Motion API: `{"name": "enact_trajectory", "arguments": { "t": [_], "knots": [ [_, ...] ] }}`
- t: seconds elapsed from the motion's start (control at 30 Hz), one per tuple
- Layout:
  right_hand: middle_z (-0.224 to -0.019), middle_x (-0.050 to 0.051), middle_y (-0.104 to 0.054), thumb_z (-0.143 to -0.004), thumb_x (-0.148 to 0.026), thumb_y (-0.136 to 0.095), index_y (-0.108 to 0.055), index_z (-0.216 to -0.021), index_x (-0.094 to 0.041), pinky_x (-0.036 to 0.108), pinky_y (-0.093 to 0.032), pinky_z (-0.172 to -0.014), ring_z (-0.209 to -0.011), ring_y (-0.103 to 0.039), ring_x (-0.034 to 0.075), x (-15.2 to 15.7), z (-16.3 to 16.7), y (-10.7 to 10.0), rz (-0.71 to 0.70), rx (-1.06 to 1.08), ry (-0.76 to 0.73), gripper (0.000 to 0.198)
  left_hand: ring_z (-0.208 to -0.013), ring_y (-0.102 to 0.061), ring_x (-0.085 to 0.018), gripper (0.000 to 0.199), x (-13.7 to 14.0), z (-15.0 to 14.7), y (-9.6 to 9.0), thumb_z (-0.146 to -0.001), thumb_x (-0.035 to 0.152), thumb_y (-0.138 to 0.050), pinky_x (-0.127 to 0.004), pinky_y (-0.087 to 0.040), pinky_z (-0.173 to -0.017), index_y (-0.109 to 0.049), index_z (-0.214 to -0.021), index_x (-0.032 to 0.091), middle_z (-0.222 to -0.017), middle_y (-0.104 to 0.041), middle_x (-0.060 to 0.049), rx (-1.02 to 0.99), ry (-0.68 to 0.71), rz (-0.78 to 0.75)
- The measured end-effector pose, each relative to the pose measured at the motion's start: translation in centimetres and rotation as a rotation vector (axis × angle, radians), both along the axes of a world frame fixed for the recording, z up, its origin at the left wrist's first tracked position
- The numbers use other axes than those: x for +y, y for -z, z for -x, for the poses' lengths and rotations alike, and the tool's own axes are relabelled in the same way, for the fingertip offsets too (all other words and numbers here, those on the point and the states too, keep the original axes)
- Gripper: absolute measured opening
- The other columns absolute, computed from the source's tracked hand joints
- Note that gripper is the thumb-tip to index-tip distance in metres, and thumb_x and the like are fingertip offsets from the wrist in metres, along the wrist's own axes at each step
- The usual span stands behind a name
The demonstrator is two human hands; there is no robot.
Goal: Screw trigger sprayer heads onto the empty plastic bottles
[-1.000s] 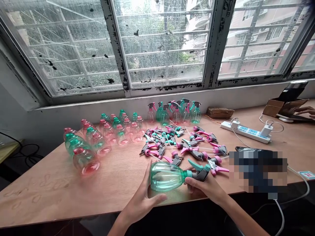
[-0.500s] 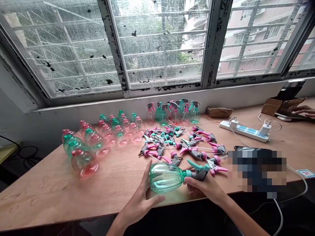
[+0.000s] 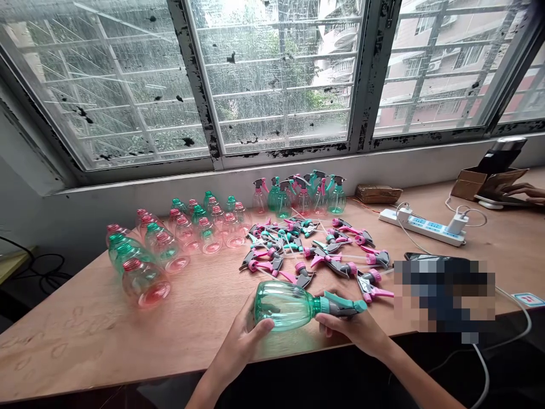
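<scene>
A green clear spray bottle (image 3: 283,307) lies sideways in the air above the table's front edge, its base to the left. My left hand (image 3: 240,338) is closed round the base end, thumb on the near side. At the neck, my right hand (image 3: 360,329) grips the teal collar of the grey and teal spray head (image 3: 343,307) between thumb and fingers. The head sits on the bottle's mouth; how tightly it is screwed cannot be seen. Just beyond lies a pile of loose pink, teal and grey spray heads (image 3: 326,255).
Several headless pink and green bottles (image 3: 147,284) stand on the left of the table. Bottles with spray heads (image 3: 303,199) stand by the window wall. To the right are a white power strip (image 3: 421,227), a cardboard box (image 3: 378,194), a blurred-out patch and another person's hand (image 3: 525,191).
The spray head has turned about the bottle's axis, its teal trigger now facing more towards me. My left hand has closed more firmly on the bottle, which shifted slightly left.
</scene>
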State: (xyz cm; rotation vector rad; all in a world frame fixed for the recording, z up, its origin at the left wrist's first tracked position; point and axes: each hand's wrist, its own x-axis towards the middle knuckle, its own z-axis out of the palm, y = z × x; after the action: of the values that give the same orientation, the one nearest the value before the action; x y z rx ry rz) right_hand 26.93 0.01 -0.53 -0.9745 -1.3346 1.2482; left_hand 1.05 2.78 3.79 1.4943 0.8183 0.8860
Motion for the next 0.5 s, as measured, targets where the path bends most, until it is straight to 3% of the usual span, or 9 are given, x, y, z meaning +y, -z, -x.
{"name": "enact_trajectory", "arguments": {
  "t": [0.13, 0.23, 0.4, 0.5],
  "knots": [
    [-0.077, -0.001, -0.070, -0.080, -0.039, -0.083, -0.065, -0.101, -0.021, 0.025, -0.055, -0.054, -0.057, -0.063, 0.014, 0.2, 0.2, 0.6, -0.042, 0.005, 0.075, 0.033, -0.142, -0.045, -0.038, 0.072, 0.1, -0.2, -0.2, -0.088, 0.057, -0.068, -0.045, -0.039, -0.117, -0.049, -0.148, 0.024, -0.149, -0.057, -0.011, 0.008, -0.042, 0.000],
    [-0.071, -0.001, -0.070, -0.079, -0.039, -0.084, -0.066, -0.105, -0.020, 0.025, -0.055, -0.054, -0.058, -0.064, 0.015, 0.3, 0.1, 1.0, -0.034, 0.014, 0.083, 0.037, -0.142, -0.045, -0.037, 0.070, 0.0, -0.1, -0.2, -0.088, 0.054, -0.069, -0.044, -0.038, -0.118, -0.049, -0.148, 0.024, -0.153, -0.054, -0.011, 0.000, -0.045, 0.003],
    [-0.060, -0.001, -0.069, -0.085, -0.044, -0.079, -0.067, -0.096, -0.017, 0.026, -0.052, -0.052, -0.052, -0.062, 0.014, 0.6, -0.5, 1.1, -0.010, 0.074, 0.088, 0.031, -0.143, -0.046, -0.031, 0.094, -0.4, 0.2, 0.4, -0.089, 0.033, -0.074, -0.046, -0.033, -0.121, -0.014, -0.161, 0.037, -0.158, -0.047, -0.007, -0.027, 0.078, 0.028],
    [-0.063, 0.000, -0.071, -0.084, -0.045, -0.080, -0.066, -0.092, -0.017, 0.026, -0.052, -0.051, -0.052, -0.063, 0.015, 0.7, -0.6, 0.9, 0.012, 0.106, 0.076, 0.032, -0.147, -0.040, -0.030, 0.100, -0.6, 0.3, 0.9, -0.089, 0.029, -0.075, -0.048, -0.027, -0.124, -0.005, -0.160, 0.040, -0.162, -0.040, -0.006, -0.030, 0.091, -0.003]
  ]
}}
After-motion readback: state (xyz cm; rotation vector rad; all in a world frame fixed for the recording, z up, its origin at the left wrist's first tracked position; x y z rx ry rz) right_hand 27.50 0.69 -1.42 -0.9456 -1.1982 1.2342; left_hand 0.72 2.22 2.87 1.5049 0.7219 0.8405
